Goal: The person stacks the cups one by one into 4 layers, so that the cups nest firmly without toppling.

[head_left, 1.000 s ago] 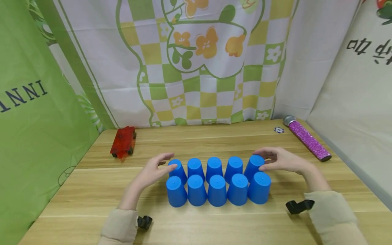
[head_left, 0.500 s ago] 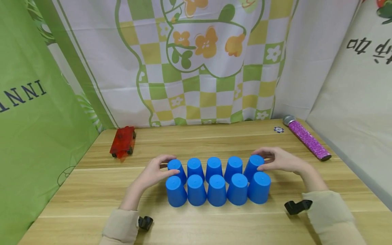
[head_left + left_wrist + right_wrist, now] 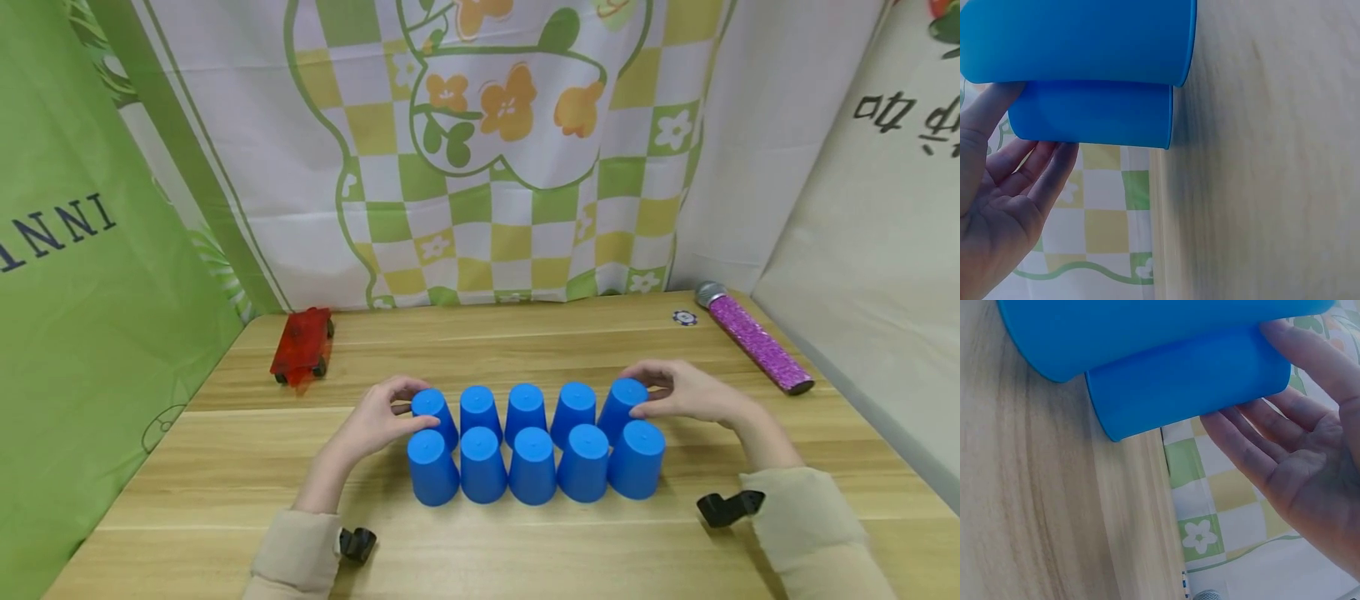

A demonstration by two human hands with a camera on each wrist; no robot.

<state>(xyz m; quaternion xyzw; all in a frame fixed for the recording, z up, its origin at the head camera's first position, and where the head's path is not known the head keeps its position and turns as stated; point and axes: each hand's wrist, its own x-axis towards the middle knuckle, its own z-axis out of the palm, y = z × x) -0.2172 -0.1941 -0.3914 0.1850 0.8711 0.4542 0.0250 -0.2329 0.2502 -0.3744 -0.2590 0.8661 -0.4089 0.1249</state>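
Several blue plastic cups stand upside down in two rows on the wooden table. My left hand (image 3: 380, 419) grips the back row's leftmost cup (image 3: 429, 405), thumb on the near side and fingers on the far side. At the row's other end, my right hand (image 3: 686, 392) holds the rightmost back cup (image 3: 621, 408) the same way. In the left wrist view, fingertips touch the lower cup (image 3: 1094, 115), and the front cup (image 3: 1085, 40) partly hides the thumb. The right wrist view has fingers (image 3: 1241, 447) against the back cup (image 3: 1191, 378), behind the front cup (image 3: 1135, 328).
On the wooden table (image 3: 510, 550), a red toy car (image 3: 302, 343) lies at the back left. A glittery pink microphone (image 3: 753, 340) and a small poker chip (image 3: 684, 317) are at the back right. A patterned curtain (image 3: 495, 208) hangs behind the table.
My left hand has closed in on the leftmost back cup, its fingers and thumb now around it. The right hand stays at its cup, almost unmoved. The cups keep their places.
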